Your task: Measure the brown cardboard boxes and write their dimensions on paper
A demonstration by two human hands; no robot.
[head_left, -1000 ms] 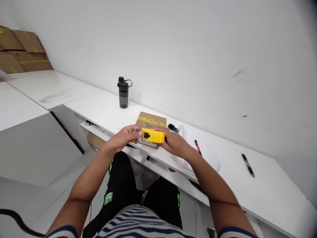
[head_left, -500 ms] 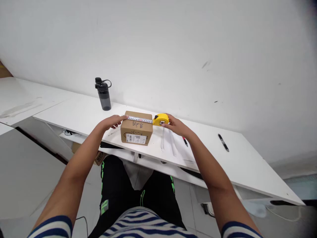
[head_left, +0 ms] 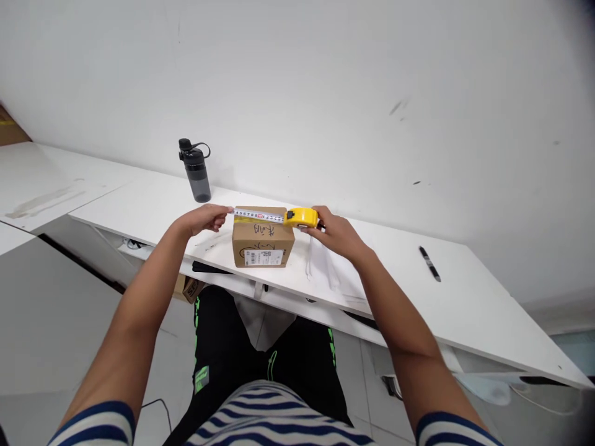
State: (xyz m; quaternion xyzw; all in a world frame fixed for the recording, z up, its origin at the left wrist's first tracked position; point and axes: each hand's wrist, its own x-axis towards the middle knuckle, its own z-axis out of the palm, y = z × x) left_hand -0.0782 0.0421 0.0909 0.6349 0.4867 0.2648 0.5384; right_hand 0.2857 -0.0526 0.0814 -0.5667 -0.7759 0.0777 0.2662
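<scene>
A small cardboard box (head_left: pixel 263 238) with handwriting on top and a white label on its front stands on the white table. Across its top runs the pulled-out blade of a yellow tape measure (head_left: pixel 302 217). My left hand (head_left: pixel 207 218) pinches the blade's end just off the box's left edge. On the other side, my right hand (head_left: pixel 332 230) is closed round the yellow case, which is at the box's top right edge. Part of the case is hidden by my right fingers.
A dark water bottle (head_left: pixel 198 173) stands behind and left of the box, near the wall. A black pen (head_left: pixel 429 264) lies on the white table (head_left: pixel 395 272) at the right. Another box (head_left: pixel 188 288) sits below the table's front edge.
The blade has moved toward the back of the box top, baring yellow tape there. My left hand has shifted off the box's left edge. The view has turned slightly.
</scene>
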